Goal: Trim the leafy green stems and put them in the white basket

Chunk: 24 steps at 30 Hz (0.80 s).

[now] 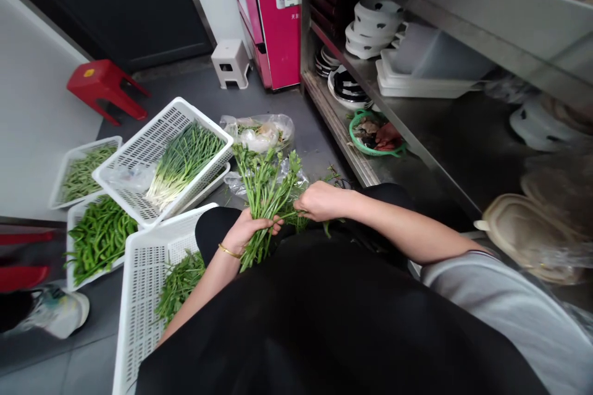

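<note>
A bunch of thin-stalked leafy celery is in my left hand, whose fingers wrap round the stalks at mid-length. The leaves point away from me and the stalk ends towards my lap. Just to the right, my right hand is closed, its fingertips at a thin green stalk that runs across from the bunch. Those fingertips are partly hidden by the hand itself. By my left forearm, a white slotted basket holds more loose greens. A clear plastic bag with plant scraps lies beyond the bunch.
Green onions fill part of another white basket. Green chili peppers and green beans sit in baskets at left. A steel shelf with dishes stands at right. Behind are red and white stools. Someone's shoe shows at left.
</note>
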{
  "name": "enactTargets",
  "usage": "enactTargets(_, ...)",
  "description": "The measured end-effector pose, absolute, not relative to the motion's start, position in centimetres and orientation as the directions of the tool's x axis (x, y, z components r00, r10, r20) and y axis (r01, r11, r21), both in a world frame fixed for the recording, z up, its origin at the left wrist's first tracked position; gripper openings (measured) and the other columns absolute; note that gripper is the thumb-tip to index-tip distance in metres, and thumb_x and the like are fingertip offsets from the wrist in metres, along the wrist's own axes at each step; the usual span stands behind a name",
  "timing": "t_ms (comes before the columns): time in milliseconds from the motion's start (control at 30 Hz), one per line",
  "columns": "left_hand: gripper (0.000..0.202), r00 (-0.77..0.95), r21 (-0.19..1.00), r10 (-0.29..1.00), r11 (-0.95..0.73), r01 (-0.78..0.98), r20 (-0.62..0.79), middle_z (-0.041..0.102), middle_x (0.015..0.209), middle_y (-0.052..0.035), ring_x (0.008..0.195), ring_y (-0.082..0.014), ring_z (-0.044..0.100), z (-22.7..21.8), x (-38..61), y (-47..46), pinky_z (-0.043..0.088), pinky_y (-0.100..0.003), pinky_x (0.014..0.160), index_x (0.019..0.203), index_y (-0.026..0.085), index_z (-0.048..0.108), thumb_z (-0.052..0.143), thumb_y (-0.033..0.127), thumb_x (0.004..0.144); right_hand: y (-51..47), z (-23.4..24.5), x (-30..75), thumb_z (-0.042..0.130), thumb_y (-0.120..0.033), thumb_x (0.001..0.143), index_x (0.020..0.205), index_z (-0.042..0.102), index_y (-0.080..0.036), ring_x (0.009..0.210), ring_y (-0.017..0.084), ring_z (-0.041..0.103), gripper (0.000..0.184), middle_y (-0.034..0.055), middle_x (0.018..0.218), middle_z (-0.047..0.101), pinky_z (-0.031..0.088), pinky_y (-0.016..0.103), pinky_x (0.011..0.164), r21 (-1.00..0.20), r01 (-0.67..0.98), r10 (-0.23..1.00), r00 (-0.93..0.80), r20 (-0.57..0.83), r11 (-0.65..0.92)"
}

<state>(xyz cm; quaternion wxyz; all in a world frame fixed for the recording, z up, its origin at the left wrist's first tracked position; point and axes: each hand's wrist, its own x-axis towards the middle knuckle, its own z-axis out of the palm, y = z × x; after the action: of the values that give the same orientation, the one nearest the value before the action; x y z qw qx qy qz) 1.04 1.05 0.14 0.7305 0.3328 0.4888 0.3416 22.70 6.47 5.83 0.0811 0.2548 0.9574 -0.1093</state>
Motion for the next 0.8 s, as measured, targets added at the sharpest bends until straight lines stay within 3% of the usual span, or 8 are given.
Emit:
enactTargets(133,0.008,0.155,0.849,0.865,0.499,-0.175,-0.477,0.065,0.057,-0.0048,0.050,-0.0144,0.060,-0.7,0.3,1.7,0.048,-0.025,0.050,0.063,0.009,0.065,0.065,0.008,0.056,6.1,7.4,23.9,0.050,-0.032,0.083,0.077,0.066,-0.019,0.058,0.013,0.055,0.021,0.0039,0.066,0.066,0.024,0.025,0.051,-0.277,0.470,0.415,-0.879,-0.233,0.838)
enactTargets(267,0.008,-0.013,0.874,0.893,0.437,-0.214,-0.450,0.064,0.059,-0.0026,0.045,-0.0099,0.055,-0.7,-1.4,2.7,0.043,-0.021,0.044,0.062,0.010,0.064,0.068,0.012,0.055,7.0,8.6,25.8,0.054,-0.034,0.081,0.079,0.068,-0.020,0.054,0.011,0.049,0.020,0.0015,0.063,0.063,0.025,0.024,0.052,-0.373,0.547,0.478,-0.837,-0.265,0.750)
enactTargets(433,0.021,0.206,0.865,0.876,0.471,-0.172,-0.436,0.062,0.056,-0.0033,0.047,-0.0086,0.051,0.3,-2.6,1.9,0.039,-0.018,0.042,0.081,0.008,0.070,0.072,0.022,0.066,9.0,7.4,26.7,0.054,-0.035,0.081,0.076,0.069,-0.017,0.048,0.008,0.041,0.023,-0.0024,0.054,0.054,0.026,0.021,0.052,-0.550,0.564,0.559,-0.805,-0.201,0.616)
enactTargets(567,0.026,0.326,0.869,0.863,0.459,-0.186,-0.386,0.068,0.069,-0.0090,0.051,-0.0116,0.055,0.5,-2.7,0.6,0.043,-0.022,0.046,0.084,0.009,0.067,0.075,0.021,0.062,10.0,5.9,26.7,0.053,-0.031,0.079,0.072,0.068,-0.014,0.049,0.006,0.041,0.024,-0.0032,0.054,0.054,0.028,0.020,0.052,-0.662,0.539,0.585,-0.790,-0.184,0.520)
enactTargets(700,0.027,0.248,0.873,0.895,0.427,-0.235,-0.371,0.064,0.060,-0.0042,0.050,-0.0111,0.055,0.6,-2.9,0.3,0.042,-0.020,0.045,0.084,0.010,0.065,0.075,0.017,0.061,9.7,4.3,27.0,0.055,-0.036,0.076,0.069,0.066,-0.013,0.048,0.006,0.042,0.026,-0.0040,0.054,0.054,0.031,0.019,0.051,-0.822,0.473,0.652,-0.738,-0.173,0.318)
enactTargets(800,0.022,0.174,0.849,0.913,0.408,-0.337,-0.369,0.057,0.053,0.0008,0.047,-0.0083,0.050,0.6,-3.1,0.6,0.038,-0.019,0.042,0.081,0.011,0.063,0.073,0.019,0.063,9.0,3.5,27.5,0.056,-0.039,0.073,0.065,0.061,-0.014,0.046,0.007,0.042,0.027,-0.0032,0.055,0.054,0.032,0.020,0.048,-0.957,0.283,0.812,-0.572,-0.116,0.062)
